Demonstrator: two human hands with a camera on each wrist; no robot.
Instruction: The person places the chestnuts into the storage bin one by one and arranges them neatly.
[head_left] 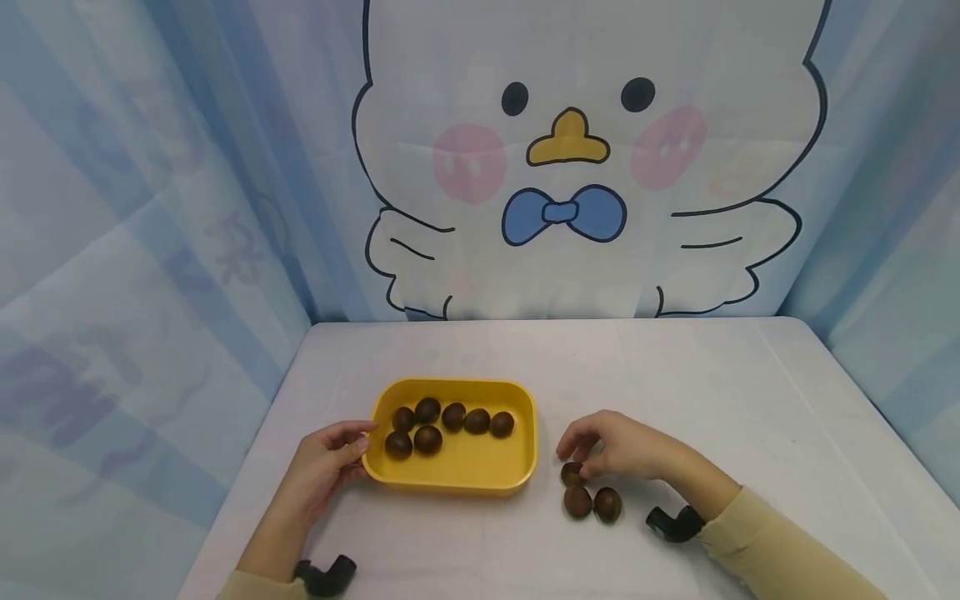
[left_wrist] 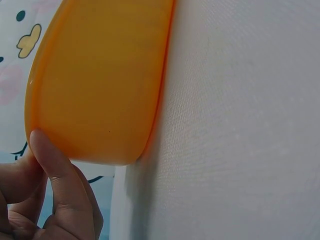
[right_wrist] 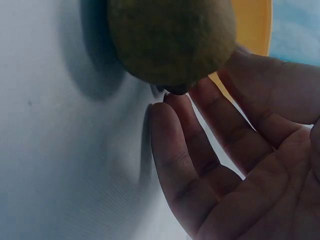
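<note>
My left hand [head_left: 322, 467] holds the left end of a shallow yellow tray [head_left: 480, 475], thumb at its rim. The left wrist view shows the fingers pinching the corner of the tray [left_wrist: 100, 85]. Inside lie several dark brown, nut-like balls [head_left: 428, 440], mostly along the far side. To the right of the tray, my right hand [head_left: 622, 446] has thumb and fingertips around a brown ball [head_left: 573, 475] on the table. Two more balls [head_left: 577, 502] sit just in front of it. In the right wrist view a near ball [right_wrist: 170, 40] hides the fingertips' contact.
The white table [head_left: 675, 367] ends at a hanging cloth [head_left: 465, 275] with a cartoon bird on it. Blue patterned curtains [head_left: 135, 250] enclose both sides. Black wrist devices [head_left: 675, 524] sit at both cuffs.
</note>
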